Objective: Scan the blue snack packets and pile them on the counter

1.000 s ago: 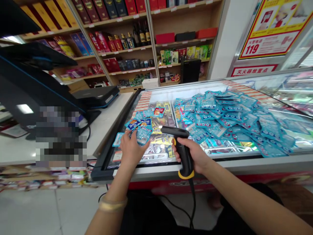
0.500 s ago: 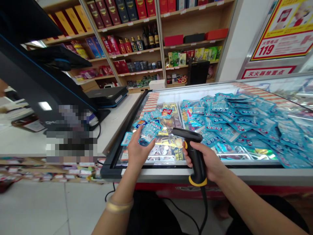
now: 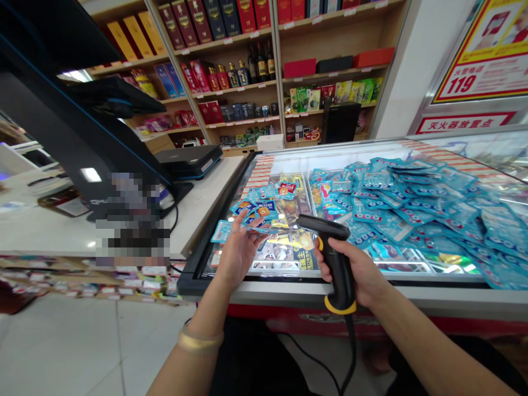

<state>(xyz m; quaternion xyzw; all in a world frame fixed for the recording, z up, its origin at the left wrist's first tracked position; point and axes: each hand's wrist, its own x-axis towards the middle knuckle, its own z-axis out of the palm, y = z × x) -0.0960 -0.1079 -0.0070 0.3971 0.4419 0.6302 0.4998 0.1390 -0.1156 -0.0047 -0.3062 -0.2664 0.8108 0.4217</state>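
Note:
My right hand (image 3: pixel 350 269) is wrapped round the handle of a black barcode scanner (image 3: pixel 339 269) with yellow trim. Its head points left over the glass top, and its cable hangs down. Over the left part of the glass, my left hand (image 3: pixel 240 253) has its fingers at a blue snack packet (image 3: pixel 259 226), seen nearly edge-on and partly hidden by the fingers. Around it lie several blue packets with orange pictures (image 3: pixel 266 209), a red-fronted packet (image 3: pixel 286 189) and a pale blue packet (image 3: pixel 221 231). A large heap of blue packets (image 3: pixel 383 214) spreads to the right.
Beneath the packets is a glass-topped freezer with a grey front rim (image 3: pixel 284 289). At left, a white counter (image 3: pixel 202 212) carries a dark checkout terminal (image 3: pixel 78 148) and a black flat device (image 3: pixel 193 159). Stocked shelves (image 3: pixel 231 85) stand behind.
My left hand has turned, and the pale packet at its fingers has tipped edge-on, with orange-pictured packets now showing behind. The scanner stays in my right hand. The view has shifted slightly.

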